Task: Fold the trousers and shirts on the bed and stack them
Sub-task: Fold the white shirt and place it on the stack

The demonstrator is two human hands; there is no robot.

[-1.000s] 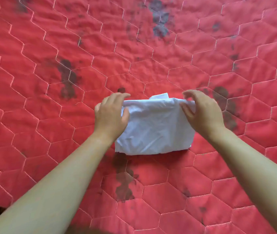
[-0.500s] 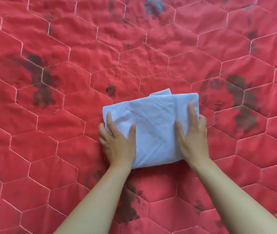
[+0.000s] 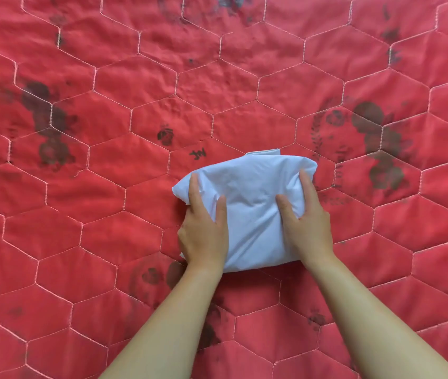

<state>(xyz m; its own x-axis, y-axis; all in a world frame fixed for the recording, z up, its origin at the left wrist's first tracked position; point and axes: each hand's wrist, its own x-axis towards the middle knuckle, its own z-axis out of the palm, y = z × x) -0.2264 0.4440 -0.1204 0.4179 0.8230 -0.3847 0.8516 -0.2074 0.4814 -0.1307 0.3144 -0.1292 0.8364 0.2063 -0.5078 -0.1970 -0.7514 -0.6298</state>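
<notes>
Red hexagon-quilted bed (image 3: 102,231) is carrying a folded pale-blue cloth garment (image 3: 255,187), which the left grip (image 3: 205,231) and right grip (image 3: 309,228) are clasping by its sides, likely to lift it for stacking.

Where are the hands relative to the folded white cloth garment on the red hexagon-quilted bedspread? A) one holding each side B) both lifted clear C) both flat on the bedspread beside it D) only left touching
A: the left hand and right hand each hold a side of the folded white cloth garment, thumbs on top.
</notes>
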